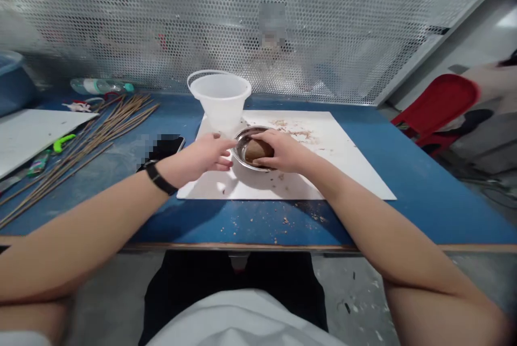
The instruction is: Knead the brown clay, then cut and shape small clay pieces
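A shiny metal bowl (239, 158) sits on a white board (347, 173), with a smooth, rounded brown lump (257, 150) inside it. My right hand (285, 149) reaches into the bowl from the right, its fingers and thumb wrapped round the lump. At the bowl's left side is my left hand (208, 153), fingers apart and holding nothing; an extended fingertip is at the rim, and I cannot tell whether it touches. Just behind the bowl stands a translucent white bucket (222, 101) with its handle at the back. Brown crumbs (301, 135) lie scattered over the board.
Long thin brown sticks (100, 130) lie at the left, beside a bright green tool (63, 143) and a white panel (28, 130). A plastic bottle (100, 86) lies behind them. A dark phone-like object (167, 146) is behind my left wrist. Perforated metal sheeting (323, 28) closes the back.
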`<state>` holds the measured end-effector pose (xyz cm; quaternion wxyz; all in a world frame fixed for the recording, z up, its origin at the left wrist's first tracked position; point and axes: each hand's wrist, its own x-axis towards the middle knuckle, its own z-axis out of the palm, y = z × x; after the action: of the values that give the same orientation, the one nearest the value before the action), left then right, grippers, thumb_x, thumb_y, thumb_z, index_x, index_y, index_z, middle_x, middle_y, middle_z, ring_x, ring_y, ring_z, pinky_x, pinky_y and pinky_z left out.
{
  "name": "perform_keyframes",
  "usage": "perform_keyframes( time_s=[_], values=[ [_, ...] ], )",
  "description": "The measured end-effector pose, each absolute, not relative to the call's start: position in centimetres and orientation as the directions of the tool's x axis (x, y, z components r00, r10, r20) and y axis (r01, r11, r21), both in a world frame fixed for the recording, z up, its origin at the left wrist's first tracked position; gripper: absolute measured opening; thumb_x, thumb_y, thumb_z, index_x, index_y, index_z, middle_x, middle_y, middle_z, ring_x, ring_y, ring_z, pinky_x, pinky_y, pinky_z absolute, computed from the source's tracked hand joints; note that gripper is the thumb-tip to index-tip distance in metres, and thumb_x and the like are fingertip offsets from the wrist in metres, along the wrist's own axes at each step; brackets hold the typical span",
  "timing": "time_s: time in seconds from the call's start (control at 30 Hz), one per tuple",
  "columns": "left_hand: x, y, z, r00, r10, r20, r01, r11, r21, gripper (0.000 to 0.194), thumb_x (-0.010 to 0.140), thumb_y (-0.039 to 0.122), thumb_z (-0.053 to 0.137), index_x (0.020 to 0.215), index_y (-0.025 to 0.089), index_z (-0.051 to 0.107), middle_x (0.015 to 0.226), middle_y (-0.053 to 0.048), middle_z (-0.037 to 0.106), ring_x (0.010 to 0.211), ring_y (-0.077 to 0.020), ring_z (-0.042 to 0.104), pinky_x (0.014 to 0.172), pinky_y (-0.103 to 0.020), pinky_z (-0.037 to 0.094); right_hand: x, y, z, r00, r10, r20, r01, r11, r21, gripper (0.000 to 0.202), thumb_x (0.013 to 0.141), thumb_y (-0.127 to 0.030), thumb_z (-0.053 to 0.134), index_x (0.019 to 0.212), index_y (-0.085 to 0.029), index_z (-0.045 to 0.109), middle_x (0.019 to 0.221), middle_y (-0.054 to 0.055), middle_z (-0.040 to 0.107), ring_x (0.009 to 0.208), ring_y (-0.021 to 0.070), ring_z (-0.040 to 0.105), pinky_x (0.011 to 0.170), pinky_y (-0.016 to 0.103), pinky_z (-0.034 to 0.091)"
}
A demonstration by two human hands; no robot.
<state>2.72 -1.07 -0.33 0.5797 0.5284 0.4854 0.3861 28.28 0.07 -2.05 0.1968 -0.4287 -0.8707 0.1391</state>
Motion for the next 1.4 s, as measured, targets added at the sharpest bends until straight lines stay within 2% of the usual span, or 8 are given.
perform_keyframes(
  time_s=[0.23, 0.4, 0.57, 0.7, 0.83, 0.93, 1.23, 1.4],
  values=[
    [4.6, -0.9, -2.3, 0.197, 0.977, -0.080, 0.076, 0.066, 0.995, 0.019, 0.083, 0.017, 0.075, 0.068, 0.020, 0.063, 0.065, -0.003, 0.062, 0.062, -0.0150, 0.060, 0.064, -0.032, 0.048, 30.4, 0.6, -3.8, -0.120, 0.925, 0.360, 0.428, 0.376, -0.822, 0.067, 0.077, -0.051, 0.090, 0.134, -0.022, 0.069, 0.136, 0.016, 0.078, 0.126, 0.0342, 0.076, 0.112, 0.057, 0.062],
    [3.6, -1.1, -3.0, 0.131, 0.978, 0.163, 0.168, -0.184, 0.968, 0.030, 0.080, 0.024, 0.077, 0.065, 0.022, 0.052, 0.064, 0.003, 0.050, 0.063, -0.0130, 0.048, 0.062, -0.030, 0.038, 32.0, 1.0, -3.3, -0.054, 0.929, 0.367, 0.155, 0.371, -0.916, 0.077, 0.079, -0.069, 0.087, 0.136, -0.025, 0.060, 0.139, 0.017, 0.076, 0.127, 0.0334, 0.076, 0.105, 0.053, 0.066],
    [4.7, -0.9, -3.8, 0.062, 0.980, 0.190, -0.181, -0.176, 0.967, 0.033, 0.077, 0.028, 0.079, 0.067, 0.022, 0.049, 0.071, 0.002, 0.053, 0.066, -0.0130, 0.048, 0.065, -0.029, 0.042, 30.8, -1.8, -2.1, -0.155, 0.886, 0.438, 0.336, 0.464, -0.819, 0.076, 0.073, -0.063, 0.095, 0.134, -0.025, 0.069, 0.137, 0.013, 0.077, 0.127, 0.0350, 0.075, 0.104, 0.052, 0.066],
    [5.4, -1.2, -3.9, 0.017, 0.978, 0.207, -0.239, -0.197, 0.951, 0.039, 0.079, 0.028, 0.077, 0.069, 0.022, 0.040, 0.077, 0.001, 0.055, 0.080, -0.0168, 0.060, 0.079, -0.031, 0.053, 28.8, -3.7, -2.4, -0.419, 0.803, 0.424, 0.443, 0.588, -0.677, 0.062, 0.082, -0.050, 0.092, 0.135, -0.025, 0.073, 0.142, 0.012, 0.076, 0.130, 0.0352, 0.073, 0.110, 0.052, 0.063],
    [5.5, -1.4, -3.8, 0.082, 0.987, 0.136, -0.350, -0.099, 0.931, 0.022, 0.084, 0.024, 0.073, 0.102, 0.028, 0.060, 0.095, 0.000, 0.069, 0.101, -0.0246, 0.073, 0.091, -0.037, 0.058, 27.3, -3.8, -3.9, -0.598, 0.674, 0.432, 0.457, 0.731, -0.507, 0.062, 0.090, -0.051, 0.086, 0.141, -0.021, 0.066, 0.142, 0.016, 0.073, 0.133, 0.0360, 0.069, 0.118, 0.054, 0.055],
    [5.7, -1.2, -3.6, 0.158, 0.980, 0.124, -0.414, -0.048, 0.909, 0.037, 0.095, 0.029, 0.069, 0.132, 0.032, 0.064, 0.124, -0.002, 0.075, 0.137, -0.0325, 0.069, 0.110, -0.044, 0.056, 26.5, -3.9, -4.7, -0.596, 0.679, 0.430, 0.500, 0.732, -0.463, 0.069, 0.096, -0.067, 0.075, 0.143, -0.020, 0.059, 0.145, 0.021, 0.067, 0.135, 0.0390, 0.064, 0.121, 0.059, 0.051],
    [6.2, -1.6, -3.4, 0.219, 0.975, -0.016, -0.543, 0.136, 0.829, 0.025, 0.114, 0.034, 0.052, 0.120, 0.022, 0.073, 0.140, -0.007, 0.075, 0.156, -0.0273, 0.058, 0.128, -0.039, 0.048, 23.5, -3.5, -4.5, -0.651, 0.566, 0.506, 0.565, 0.806, -0.175, 0.063, 0.106, -0.064, 0.057, 0.152, -0.022, 0.050, 0.180, 0.019, 0.032, 0.174, 0.0392, 0.014, 0.141, 0.066, 0.018],
    [6.1, -1.7, -3.4, 0.253, 0.963, -0.097, -0.543, 0.224, 0.809, 0.047, 0.119, 0.054, 0.039, 0.130, 0.023, 0.072, 0.145, -0.009, 0.075, 0.155, -0.0281, 0.059, 0.127, -0.042, 0.050, 21.1, -1.1, -4.1, -0.585, 0.653, 0.481, 0.691, 0.712, -0.126, 0.049, 0.111, -0.057, 0.052, 0.143, -0.020, 0.057, 0.178, 0.017, 0.036, 0.170, 0.0359, 0.025, 0.140, 0.060, 0.022]
  ],
)
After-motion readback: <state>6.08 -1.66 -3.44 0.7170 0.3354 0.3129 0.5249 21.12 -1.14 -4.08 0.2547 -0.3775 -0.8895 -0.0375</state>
